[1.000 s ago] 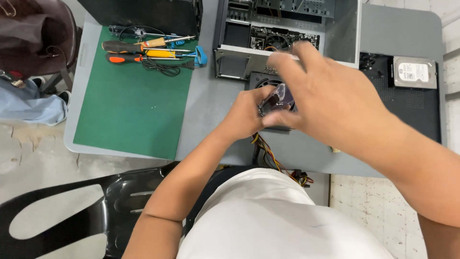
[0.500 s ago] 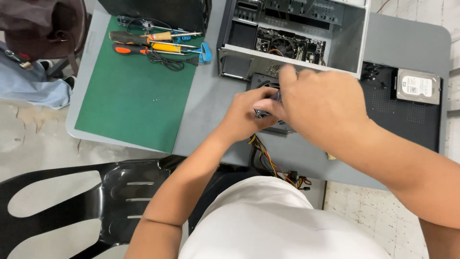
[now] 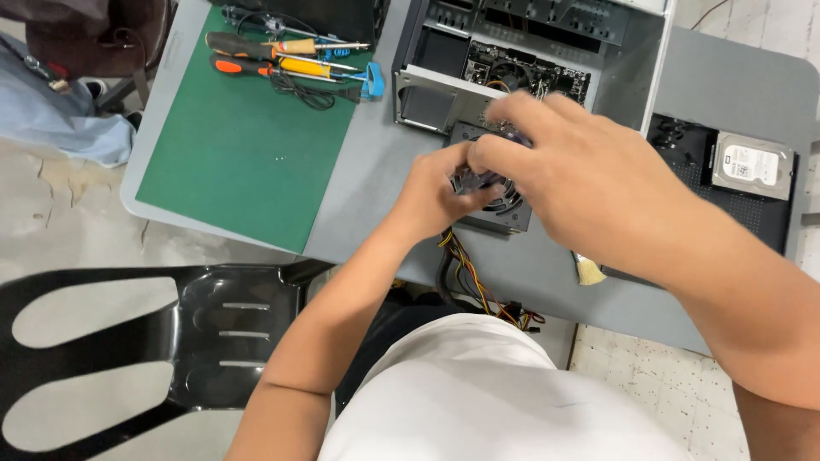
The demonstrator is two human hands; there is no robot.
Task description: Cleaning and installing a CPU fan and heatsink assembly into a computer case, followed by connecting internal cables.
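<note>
Item in hand: a small translucent purplish fan-like part (image 3: 478,181), sitting at the centre of the frame, directly over a grey power supply unit (image 3: 498,211) with a round fan grille that is lying on the grey table (image 3: 384,171). The left hand (image 3: 436,198) is curling around the part from the left, fingers closing on its edge; the right hand (image 3: 572,183) is reaching over from the right, fingers bent down and gripping the part's upper side, hiding most of it. Both hands are pressing close together, fingertips nearly meeting. A bundle of coloured wires (image 3: 474,286) is hanging from the unit over the table's near edge, toward the lower centre. Just behind the hands, at upper centre, an open computer case (image 3: 547,51) is lying with its circuit board (image 3: 525,72) showing. At the right edge, a silver hard drive (image 3: 753,166) is resting on a black mat (image 3: 752,218). To the left, a green cutting mat (image 3: 248,154) is covering the table, and at its upper end screwdrivers (image 3: 273,53) with orange and yellow handles are lying beside a blue tool (image 3: 371,81). At lower left, a black plastic chair (image 3: 154,341) is standing on the floor.
</note>
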